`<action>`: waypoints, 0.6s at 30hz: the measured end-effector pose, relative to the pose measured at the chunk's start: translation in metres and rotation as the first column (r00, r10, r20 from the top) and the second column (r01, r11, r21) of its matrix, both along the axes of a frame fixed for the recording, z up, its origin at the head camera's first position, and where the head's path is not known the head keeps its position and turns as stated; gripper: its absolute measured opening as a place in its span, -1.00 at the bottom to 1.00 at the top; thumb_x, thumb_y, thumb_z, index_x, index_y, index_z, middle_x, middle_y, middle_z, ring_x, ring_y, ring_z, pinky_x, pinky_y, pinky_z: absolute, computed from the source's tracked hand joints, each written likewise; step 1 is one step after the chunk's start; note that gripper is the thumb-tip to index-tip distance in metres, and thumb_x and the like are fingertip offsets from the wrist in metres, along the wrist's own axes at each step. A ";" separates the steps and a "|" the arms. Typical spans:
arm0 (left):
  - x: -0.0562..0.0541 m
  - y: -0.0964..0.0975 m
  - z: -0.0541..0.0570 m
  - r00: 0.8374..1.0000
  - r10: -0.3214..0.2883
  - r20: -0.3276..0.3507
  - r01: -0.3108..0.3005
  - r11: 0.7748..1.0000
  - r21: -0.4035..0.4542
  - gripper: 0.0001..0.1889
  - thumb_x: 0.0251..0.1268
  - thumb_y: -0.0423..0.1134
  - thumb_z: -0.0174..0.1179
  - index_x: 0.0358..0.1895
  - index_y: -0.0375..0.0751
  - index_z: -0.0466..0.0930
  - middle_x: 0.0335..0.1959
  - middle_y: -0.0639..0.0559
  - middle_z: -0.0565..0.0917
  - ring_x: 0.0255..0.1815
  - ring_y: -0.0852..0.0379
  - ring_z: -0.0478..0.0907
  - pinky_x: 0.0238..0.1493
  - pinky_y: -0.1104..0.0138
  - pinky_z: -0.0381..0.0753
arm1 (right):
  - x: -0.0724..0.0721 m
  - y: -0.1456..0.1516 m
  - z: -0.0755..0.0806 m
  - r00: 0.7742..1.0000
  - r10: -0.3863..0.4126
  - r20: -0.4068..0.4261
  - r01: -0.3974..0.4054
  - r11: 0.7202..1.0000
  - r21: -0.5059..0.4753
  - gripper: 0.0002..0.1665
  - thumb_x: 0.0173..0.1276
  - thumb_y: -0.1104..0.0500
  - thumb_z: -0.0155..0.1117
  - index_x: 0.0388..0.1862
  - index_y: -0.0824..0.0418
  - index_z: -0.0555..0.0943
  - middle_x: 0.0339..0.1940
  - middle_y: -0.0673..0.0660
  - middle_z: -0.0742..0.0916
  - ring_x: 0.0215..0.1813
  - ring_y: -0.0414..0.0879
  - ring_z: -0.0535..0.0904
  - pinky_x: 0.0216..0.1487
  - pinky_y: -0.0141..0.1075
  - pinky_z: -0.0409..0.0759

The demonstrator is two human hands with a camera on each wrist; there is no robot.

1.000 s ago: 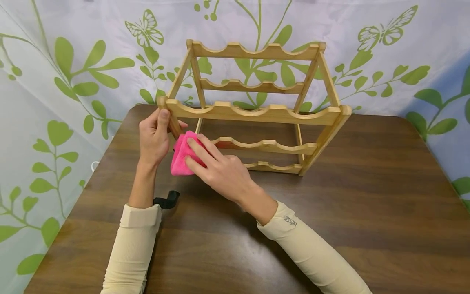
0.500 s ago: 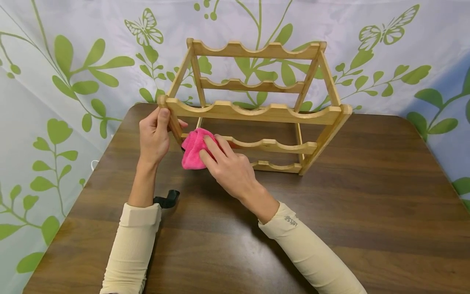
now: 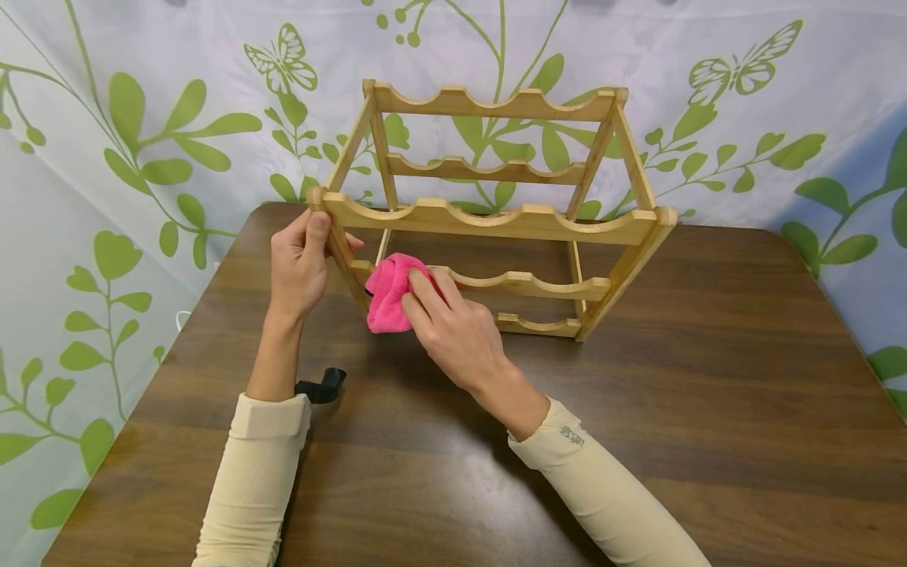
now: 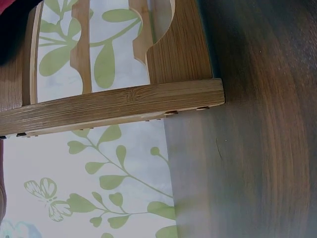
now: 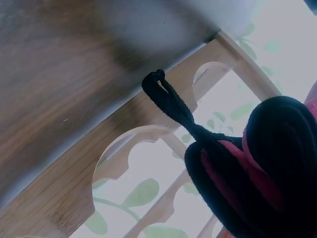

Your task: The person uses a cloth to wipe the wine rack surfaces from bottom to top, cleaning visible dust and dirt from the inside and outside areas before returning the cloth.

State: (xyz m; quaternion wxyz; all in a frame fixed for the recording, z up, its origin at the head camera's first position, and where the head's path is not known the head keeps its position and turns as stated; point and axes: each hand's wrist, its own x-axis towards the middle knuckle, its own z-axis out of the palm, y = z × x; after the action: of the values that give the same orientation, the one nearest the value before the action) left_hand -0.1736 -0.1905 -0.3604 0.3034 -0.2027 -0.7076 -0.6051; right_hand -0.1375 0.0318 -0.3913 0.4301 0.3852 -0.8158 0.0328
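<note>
A light wooden bottle rack (image 3: 496, 220) with scalloped rails stands on the table. My left hand (image 3: 299, 264) grips its front left post near the top, thumb on the near side. Bunched in my right hand (image 3: 459, 331) is a pink cloth (image 3: 393, 293), pressed over the left part of the front middle rail. In the right wrist view the folded cloth (image 5: 277, 148) shows a dark edge and a hanging loop, with scalloped rails behind it. The left wrist view shows the rack's side post (image 4: 124, 101) close up.
The dark brown wooden table (image 3: 708, 409) extends to the right and in front of the rack. A black strap (image 3: 322, 386) juts out beside the left wrist. Behind stands a white curtain (image 3: 212, 173) with green leaves and butterflies.
My right hand has slid the pink cloth rightward, from the front left post onto the middle rail. My left hand keeps its grip on the post, and the rack stays put.
</note>
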 end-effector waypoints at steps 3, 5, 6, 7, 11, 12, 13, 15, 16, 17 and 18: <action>0.000 0.000 0.000 1.000 0.003 0.001 -0.003 1.000 -0.001 -0.54 0.58 -0.06 -0.02 -0.22 -0.47 0.62 -0.54 -0.04 0.71 -0.46 0.10 0.70 -0.36 0.38 0.67 | 0.001 0.003 0.001 1.000 0.003 0.015 -0.002 1.000 -0.009 -0.80 0.49 0.32 0.04 -0.20 0.18 0.63 0.06 0.09 0.64 0.11 0.02 0.51 -0.76 -0.42 0.35; 0.000 0.001 0.000 1.000 0.004 0.001 -0.004 1.000 0.000 -0.52 0.57 -0.06 -0.02 -0.24 -0.50 0.61 -0.54 -0.04 0.71 -0.46 0.12 0.70 -0.36 0.38 0.67 | 0.001 0.006 0.000 1.000 0.005 0.028 -0.005 1.000 -0.018 -0.80 0.48 0.34 0.03 -0.21 0.18 0.63 0.05 0.10 0.63 0.10 0.03 0.51 -0.76 -0.41 0.35; 0.000 0.001 0.001 1.000 0.003 0.001 -0.003 1.000 0.002 -0.52 0.57 -0.05 -0.02 -0.24 -0.51 0.60 -0.54 -0.05 0.71 -0.46 0.14 0.70 -0.36 0.38 0.67 | 0.002 0.007 0.000 0.999 0.007 0.035 -0.006 1.000 -0.022 -0.80 0.47 0.34 0.03 -0.21 0.18 0.62 0.05 0.11 0.63 0.09 0.03 0.51 -0.75 -0.41 0.38; 0.000 0.001 0.001 1.000 0.002 0.002 -0.002 1.000 0.005 -0.51 0.57 -0.05 -0.02 -0.24 -0.51 0.60 -0.54 -0.05 0.71 -0.45 0.15 0.70 -0.35 0.38 0.67 | 0.002 0.009 0.000 0.999 0.009 0.042 -0.008 1.000 -0.029 -0.79 0.46 0.35 0.03 -0.21 0.18 0.62 0.05 0.12 0.63 0.09 0.04 0.52 -0.75 -0.40 0.39; 0.000 0.002 0.001 1.000 -0.004 -0.002 0.004 1.000 0.017 -0.51 0.55 -0.03 -0.01 -0.26 -0.48 0.62 -0.54 -0.06 0.71 -0.45 0.16 0.70 -0.35 0.38 0.67 | 0.004 0.015 0.001 0.998 0.008 0.065 -0.005 0.999 -0.046 -0.75 0.44 0.38 -0.01 -0.20 0.18 0.63 0.05 0.16 0.62 0.10 0.07 0.52 -0.72 -0.37 0.46; 0.000 0.002 0.001 1.000 -0.006 -0.003 0.006 1.000 0.021 -0.51 0.55 -0.02 0.00 -0.26 -0.47 0.62 -0.54 -0.06 0.71 -0.45 0.15 0.70 -0.35 0.38 0.67 | 0.004 0.017 0.001 0.997 0.007 0.071 -0.003 0.999 -0.051 -0.75 0.44 0.39 -0.01 -0.20 0.19 0.63 0.05 0.18 0.61 0.10 0.08 0.52 -0.72 -0.36 0.47; 0.000 0.001 0.001 1.000 -0.007 -0.003 0.007 1.000 0.024 -0.52 0.54 -0.02 0.00 -0.26 -0.45 0.63 -0.54 -0.06 0.71 -0.45 0.15 0.70 -0.35 0.38 0.67 | 0.005 0.018 0.001 0.997 0.005 0.077 -0.001 0.998 -0.057 -0.74 0.42 0.40 -0.02 -0.20 0.19 0.63 0.05 0.19 0.61 0.10 0.08 0.52 -0.73 -0.36 0.46; -0.001 0.002 0.001 1.000 -0.009 -0.004 0.009 1.000 0.029 -0.51 0.53 -0.01 0.00 -0.26 -0.47 0.63 -0.54 -0.07 0.71 -0.45 0.15 0.71 -0.36 0.38 0.67 | 0.005 0.019 0.001 0.996 -0.001 0.088 0.007 0.998 -0.065 -0.75 0.40 0.41 -0.01 -0.22 0.20 0.62 0.03 0.20 0.60 0.09 0.09 0.51 -0.75 -0.35 0.44; -0.001 0.002 0.000 1.000 -0.010 -0.005 0.010 0.999 0.031 -0.50 0.53 0.00 0.01 -0.27 -0.48 0.62 -0.54 -0.07 0.71 -0.45 0.15 0.71 -0.36 0.38 0.67 | 0.005 0.020 0.001 0.996 -0.006 0.094 0.012 0.998 -0.068 -0.75 0.39 0.41 -0.01 -0.23 0.20 0.61 0.03 0.21 0.59 0.08 0.09 0.51 -0.76 -0.35 0.43; -0.001 0.002 0.000 1.000 -0.011 -0.004 0.011 0.999 0.034 -0.49 0.53 0.00 0.01 -0.27 -0.50 0.61 -0.54 -0.07 0.71 -0.45 0.14 0.71 -0.36 0.38 0.67 | 0.006 0.021 0.001 0.995 -0.010 0.099 0.018 0.997 -0.072 -0.76 0.38 0.42 0.00 -0.24 0.21 0.61 0.03 0.22 0.59 0.07 0.10 0.52 -0.76 -0.35 0.42; -0.001 0.002 0.001 1.000 -0.010 -0.004 0.010 0.999 0.035 -0.48 0.52 0.00 0.01 -0.27 -0.51 0.61 -0.55 -0.07 0.71 -0.45 0.14 0.71 -0.36 0.38 0.67 | 0.006 0.022 0.001 0.994 -0.016 0.105 0.024 0.997 -0.075 -0.77 0.36 0.42 0.02 -0.25 0.21 0.61 0.02 0.23 0.59 0.06 0.10 0.51 -0.78 -0.34 0.41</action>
State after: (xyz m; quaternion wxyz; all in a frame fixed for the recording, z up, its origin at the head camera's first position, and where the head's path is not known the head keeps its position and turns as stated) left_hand -0.1749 -0.1888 -0.3599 0.3051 -0.2022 -0.6954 -0.6185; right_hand -0.1317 0.0541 -0.3904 0.4015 0.3583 -0.8391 0.0797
